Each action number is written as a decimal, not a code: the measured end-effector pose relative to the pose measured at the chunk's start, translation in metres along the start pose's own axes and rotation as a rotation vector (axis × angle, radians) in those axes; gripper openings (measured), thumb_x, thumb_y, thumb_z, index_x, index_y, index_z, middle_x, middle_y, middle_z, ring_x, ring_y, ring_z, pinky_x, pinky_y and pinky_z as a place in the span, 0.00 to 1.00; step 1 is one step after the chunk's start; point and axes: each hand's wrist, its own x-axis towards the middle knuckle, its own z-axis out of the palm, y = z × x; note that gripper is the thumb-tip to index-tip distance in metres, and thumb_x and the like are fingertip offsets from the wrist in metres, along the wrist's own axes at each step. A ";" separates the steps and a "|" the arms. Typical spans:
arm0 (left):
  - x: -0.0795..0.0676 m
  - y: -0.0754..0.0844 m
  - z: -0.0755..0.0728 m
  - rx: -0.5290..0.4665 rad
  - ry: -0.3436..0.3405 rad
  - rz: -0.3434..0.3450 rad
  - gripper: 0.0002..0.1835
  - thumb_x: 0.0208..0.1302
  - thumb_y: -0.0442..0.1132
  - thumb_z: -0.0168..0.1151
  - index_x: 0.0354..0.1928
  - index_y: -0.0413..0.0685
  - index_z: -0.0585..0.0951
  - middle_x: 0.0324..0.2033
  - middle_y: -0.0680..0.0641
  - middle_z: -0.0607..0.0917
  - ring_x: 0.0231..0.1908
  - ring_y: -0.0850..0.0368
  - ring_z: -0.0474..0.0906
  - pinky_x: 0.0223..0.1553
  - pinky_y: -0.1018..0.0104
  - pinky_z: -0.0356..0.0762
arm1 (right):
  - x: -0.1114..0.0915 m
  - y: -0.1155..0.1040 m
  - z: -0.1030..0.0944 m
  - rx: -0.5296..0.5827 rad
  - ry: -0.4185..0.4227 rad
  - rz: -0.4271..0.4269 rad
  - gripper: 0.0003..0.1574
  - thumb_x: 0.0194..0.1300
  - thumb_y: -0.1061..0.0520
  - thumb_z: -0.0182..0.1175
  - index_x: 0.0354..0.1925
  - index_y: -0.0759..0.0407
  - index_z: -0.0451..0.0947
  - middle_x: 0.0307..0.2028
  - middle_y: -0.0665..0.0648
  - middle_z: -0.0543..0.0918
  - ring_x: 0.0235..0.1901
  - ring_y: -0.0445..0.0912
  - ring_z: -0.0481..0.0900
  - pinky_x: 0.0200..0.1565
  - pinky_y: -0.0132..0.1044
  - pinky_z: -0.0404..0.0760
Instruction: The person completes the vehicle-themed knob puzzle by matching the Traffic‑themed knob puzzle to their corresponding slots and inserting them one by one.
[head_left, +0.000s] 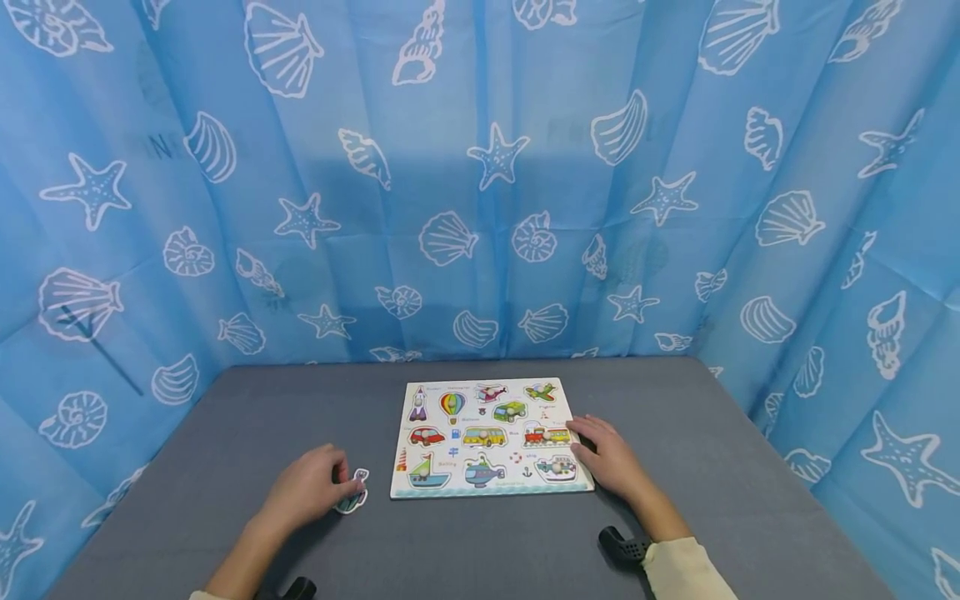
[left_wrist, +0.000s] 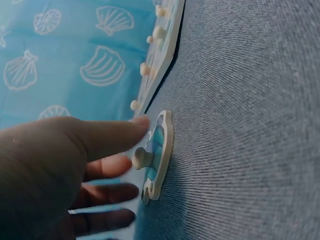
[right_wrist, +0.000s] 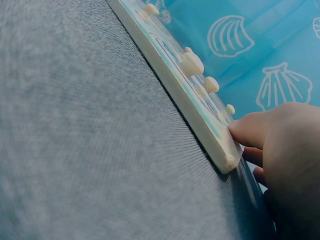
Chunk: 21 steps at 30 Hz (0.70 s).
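My left hand (head_left: pixel 309 483) is over a small flat wooden puzzle piece (left_wrist: pixel 159 150) lying on the grey tabletop. In the left wrist view the thumb is stretched above the piece, apart from its round knob (left_wrist: pixel 142 158). The other fingers hang loosely curved beside the knob. A wooden knob puzzle board (head_left: pixel 495 492) printed with vehicles lies in the middle. On its right edge rests my right hand (head_left: pixel 611 458), fingers loosely extended. The thumb (right_wrist: pixel 250 129) touches the board near a corner in the right wrist view, which partly hides the other fingers.
Knobbed pictures such as a balloon (head_left: pixel 452 404), a bus (head_left: pixel 484 437) and a train (head_left: pixel 547 436) cover the board. A grey cloth (head_left: pixel 495 550) covers the table. Behind it hangs a blue curtain (head_left: pixel 480 208) with white shells and starfish.
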 end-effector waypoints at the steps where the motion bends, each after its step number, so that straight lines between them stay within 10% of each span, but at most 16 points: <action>1: 0.000 0.000 0.000 0.005 -0.005 -0.006 0.20 0.49 0.51 0.75 0.19 0.53 0.72 0.22 0.54 0.69 0.23 0.58 0.65 0.25 0.62 0.62 | 0.000 0.000 0.001 0.001 0.003 -0.003 0.25 0.67 0.61 0.58 0.62 0.66 0.73 0.62 0.68 0.72 0.67 0.65 0.60 0.62 0.62 0.58; 21: 0.016 0.017 -0.004 0.035 0.070 0.041 0.18 0.48 0.52 0.76 0.21 0.55 0.75 0.27 0.54 0.71 0.27 0.58 0.66 0.28 0.60 0.65 | -0.002 -0.004 -0.001 -0.008 0.010 0.006 0.25 0.68 0.60 0.58 0.62 0.65 0.73 0.63 0.67 0.72 0.67 0.64 0.60 0.63 0.62 0.58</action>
